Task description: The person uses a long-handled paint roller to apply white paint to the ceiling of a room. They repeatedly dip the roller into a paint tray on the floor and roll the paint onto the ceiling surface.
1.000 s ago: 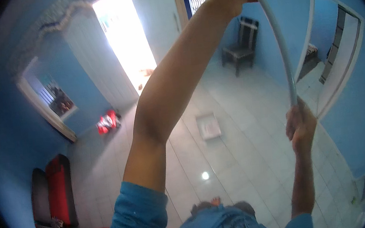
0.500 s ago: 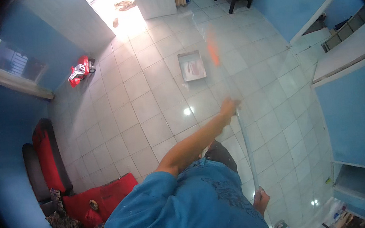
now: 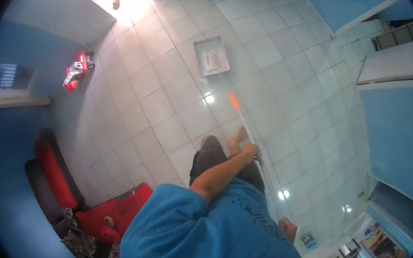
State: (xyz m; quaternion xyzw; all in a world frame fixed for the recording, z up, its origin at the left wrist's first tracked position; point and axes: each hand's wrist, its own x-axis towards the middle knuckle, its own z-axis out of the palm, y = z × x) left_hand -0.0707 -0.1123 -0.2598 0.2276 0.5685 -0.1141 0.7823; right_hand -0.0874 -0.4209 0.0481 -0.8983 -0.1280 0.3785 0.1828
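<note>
The left hand (image 3: 250,151) has its fingers curled round the middle part of a slim pale pole (image 3: 248,128); the right hand (image 3: 288,229), nearer the body and farther right, is closed about its near end, though blur hides how each finger sits. The pole runs straight between the two fists and on past the left fingers, its long axis slanting forward and slightly left, away from the right hip. Its orange end (image 3: 234,101) lies ahead of the left fingers, pointing toward a shallow tray (image 3: 225,56) that sits well beyond them on the tiled floor (image 3: 157,89), apart from the pole. How steeply the pole tilts I cannot tell. A bucket (image 3: 309,240) stands just right of the right fingers.
</note>
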